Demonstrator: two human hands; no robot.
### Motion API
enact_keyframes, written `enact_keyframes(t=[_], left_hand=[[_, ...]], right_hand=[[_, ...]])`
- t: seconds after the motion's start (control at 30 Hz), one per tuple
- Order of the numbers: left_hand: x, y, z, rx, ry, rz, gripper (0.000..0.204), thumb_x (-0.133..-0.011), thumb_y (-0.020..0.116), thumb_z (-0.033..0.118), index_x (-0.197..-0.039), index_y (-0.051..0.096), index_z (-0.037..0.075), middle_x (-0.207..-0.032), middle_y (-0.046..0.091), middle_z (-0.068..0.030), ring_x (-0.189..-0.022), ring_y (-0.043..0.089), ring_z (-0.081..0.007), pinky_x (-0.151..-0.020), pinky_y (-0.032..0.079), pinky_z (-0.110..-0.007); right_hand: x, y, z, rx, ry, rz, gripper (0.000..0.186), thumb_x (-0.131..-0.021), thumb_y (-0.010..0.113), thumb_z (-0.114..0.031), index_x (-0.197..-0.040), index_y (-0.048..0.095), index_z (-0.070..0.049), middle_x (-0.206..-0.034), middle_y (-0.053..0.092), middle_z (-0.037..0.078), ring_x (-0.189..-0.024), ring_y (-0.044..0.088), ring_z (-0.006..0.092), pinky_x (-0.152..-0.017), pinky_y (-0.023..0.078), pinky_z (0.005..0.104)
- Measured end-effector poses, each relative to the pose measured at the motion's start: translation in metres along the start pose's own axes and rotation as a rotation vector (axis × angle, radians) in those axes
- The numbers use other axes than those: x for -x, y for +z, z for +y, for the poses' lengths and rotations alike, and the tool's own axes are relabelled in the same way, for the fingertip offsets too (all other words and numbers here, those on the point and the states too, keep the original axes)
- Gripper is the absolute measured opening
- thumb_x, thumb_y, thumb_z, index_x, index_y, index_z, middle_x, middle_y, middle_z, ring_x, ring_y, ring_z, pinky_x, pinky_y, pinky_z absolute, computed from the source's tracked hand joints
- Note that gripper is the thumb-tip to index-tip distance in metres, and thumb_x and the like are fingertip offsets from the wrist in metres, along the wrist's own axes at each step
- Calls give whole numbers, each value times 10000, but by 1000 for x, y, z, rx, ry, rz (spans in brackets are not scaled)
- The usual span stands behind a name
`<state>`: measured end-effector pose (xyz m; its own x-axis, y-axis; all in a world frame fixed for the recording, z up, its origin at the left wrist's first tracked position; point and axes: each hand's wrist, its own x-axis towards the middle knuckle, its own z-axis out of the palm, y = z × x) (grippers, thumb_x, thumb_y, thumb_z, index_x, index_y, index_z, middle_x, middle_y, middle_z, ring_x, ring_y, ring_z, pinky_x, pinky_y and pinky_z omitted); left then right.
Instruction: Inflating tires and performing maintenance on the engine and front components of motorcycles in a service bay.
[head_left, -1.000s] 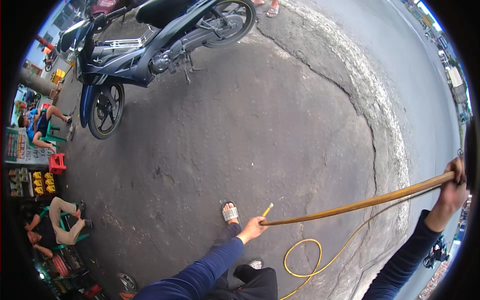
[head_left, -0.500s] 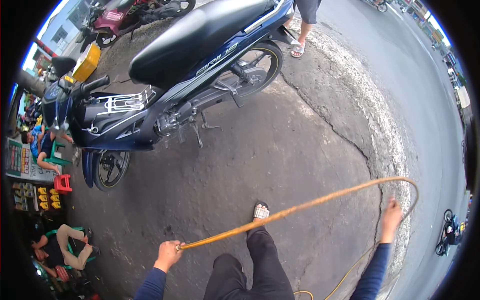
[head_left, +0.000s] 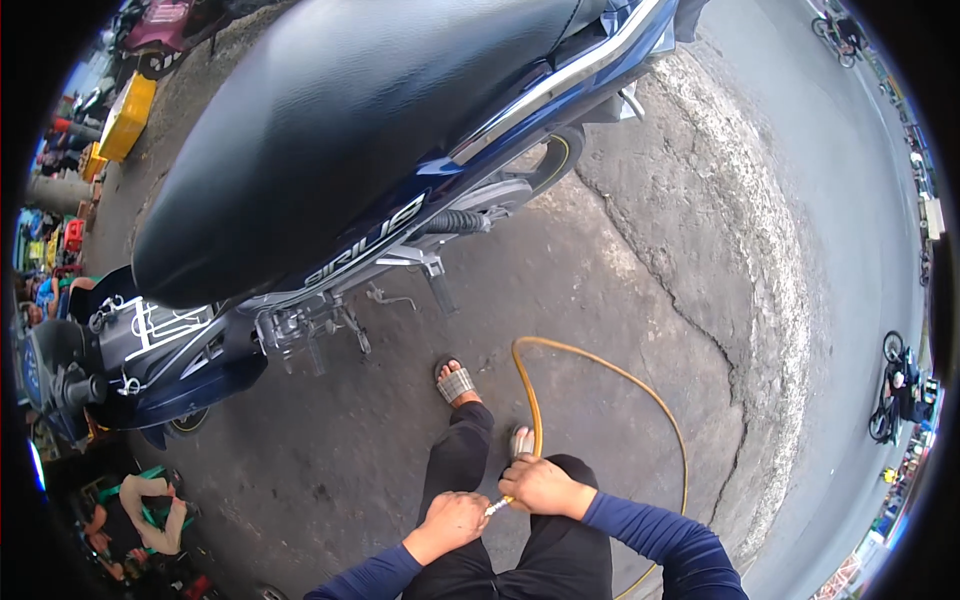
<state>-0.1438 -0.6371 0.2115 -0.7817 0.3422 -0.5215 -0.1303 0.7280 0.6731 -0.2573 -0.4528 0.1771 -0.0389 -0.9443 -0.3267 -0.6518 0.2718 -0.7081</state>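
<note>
A yellow hose arcs over the pavement and up to my hands in front of my thighs. My right hand is wrapped around the hose close to its end. Beside it, my left hand is closed on the silver metal fitting at the hose's tip; its fingers hide part of that fitting. Just ahead stands a dark blue motorbike with a long black seat, its front toward the left. Neither hand touches the bike.
Grey pavement with a long crack lies around my sandalled feet, bordering a road with a passing motorbike on the right. A yellow box stands at far left. A person sits at lower left.
My hands have come together; the right one moved left and now grips near the hose's end. The hose loop has dropped lower. I am closer to the motorbike.
</note>
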Motion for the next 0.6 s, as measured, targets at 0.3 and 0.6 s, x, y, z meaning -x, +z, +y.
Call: enact_keyframes(t=[0.3, 0.6], left_hand=[[-52, -42, -11, 63, -478, -345, 344, -846, 581, 398, -868, 666, 66, -840, 673, -146, -859, 645, -328, -738, 508, -437], [-108, -83, 65, 468, -104, -657, 230, -727, 617, 254, -740, 666, 30, -713, 626, -182, -678, 620, -343, -611, 492, -436]], right_hand=[[134, -69, 117, 275, 690, -254, 110, -797, 561, -161, -841, 638, -98, -788, 664, 73, -705, 662, 225, -735, 452, 381], [193, -208, 185, -614, 107, -393, 240, -794, 611, -229, -977, 632, -75, -836, 663, 119, -737, 639, 339, -674, 499, 440]])
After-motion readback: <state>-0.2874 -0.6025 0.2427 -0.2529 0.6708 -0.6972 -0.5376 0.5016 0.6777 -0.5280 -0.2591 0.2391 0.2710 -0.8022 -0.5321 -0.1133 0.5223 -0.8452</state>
